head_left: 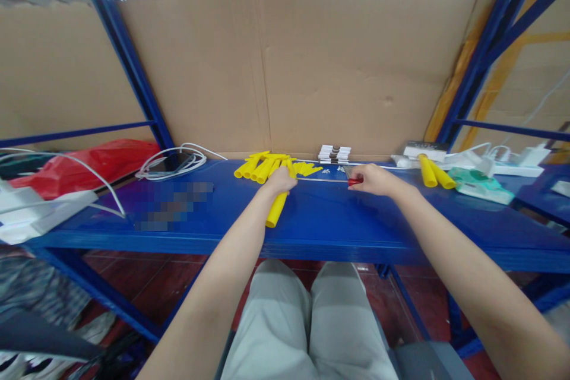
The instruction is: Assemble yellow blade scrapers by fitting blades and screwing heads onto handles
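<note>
My left hand (281, 180) is closed around a yellow tube (276, 211), whose near end points toward the front edge of the blue table (338, 219). Behind that hand lie several more yellow tubes (250, 167), side by side. Smaller yellow pieces (307, 168) rest just right of them. My right hand (371, 180) grips a small red-handled tool (355, 181); its exact kind is unclear, and its thin end points away from me. Near this tool are tiny white bits (326, 171). A thin pale strip (318, 180) lies on the table between my hands.
White stacked pieces (333, 154) stand against the cardboard panel (356, 71). Two yellow tubes (428, 172) and a green-white packet (481, 185) lie at right. On the left are a coiled white cable (189, 161), a red bag (89, 166) and a blurred patch (176, 206). Blue posts flank the table.
</note>
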A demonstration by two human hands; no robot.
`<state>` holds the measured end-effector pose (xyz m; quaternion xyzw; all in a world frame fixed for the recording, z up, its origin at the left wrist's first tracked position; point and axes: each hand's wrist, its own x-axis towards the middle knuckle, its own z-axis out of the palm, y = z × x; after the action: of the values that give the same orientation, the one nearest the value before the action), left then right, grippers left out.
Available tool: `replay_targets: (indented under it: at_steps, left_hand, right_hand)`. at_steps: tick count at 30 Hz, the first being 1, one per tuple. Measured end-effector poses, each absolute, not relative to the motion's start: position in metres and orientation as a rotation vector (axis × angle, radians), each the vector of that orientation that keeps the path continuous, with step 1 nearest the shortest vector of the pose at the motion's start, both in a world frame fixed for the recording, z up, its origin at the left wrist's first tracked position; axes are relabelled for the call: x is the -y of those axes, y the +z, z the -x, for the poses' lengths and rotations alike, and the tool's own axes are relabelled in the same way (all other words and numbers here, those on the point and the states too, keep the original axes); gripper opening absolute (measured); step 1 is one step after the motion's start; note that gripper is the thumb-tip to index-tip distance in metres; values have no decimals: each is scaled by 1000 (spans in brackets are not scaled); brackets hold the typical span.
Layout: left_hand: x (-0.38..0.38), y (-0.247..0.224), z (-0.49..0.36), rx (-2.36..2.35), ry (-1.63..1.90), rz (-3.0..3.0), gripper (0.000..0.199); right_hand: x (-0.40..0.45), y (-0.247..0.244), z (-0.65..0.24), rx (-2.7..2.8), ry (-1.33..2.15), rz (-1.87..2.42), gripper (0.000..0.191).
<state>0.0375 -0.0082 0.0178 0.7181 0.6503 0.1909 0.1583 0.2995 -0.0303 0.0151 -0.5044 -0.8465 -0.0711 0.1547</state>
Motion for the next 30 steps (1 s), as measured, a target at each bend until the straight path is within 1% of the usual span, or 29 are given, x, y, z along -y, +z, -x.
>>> replay_targets:
  at_steps: [6, 12, 21, 30]
  left_hand:
    - [8, 18, -38, -1867, 535, -2047, 23]
    - [7, 18, -38, -1871, 523, -2051, 24]
    - [7, 18, -38, -1893, 485, -2046, 25]
    - [3, 16, -39, -1891, 479, -2029, 28]
  right_hand:
    - [29, 14, -302, 2452, -212, 1414, 13]
    - [29, 14, -301, 2422, -224, 1491, 12]
    - [25, 11, -302, 2413, -89, 1531, 13]
    - [22, 9, -304, 2383, -74, 1551, 13]
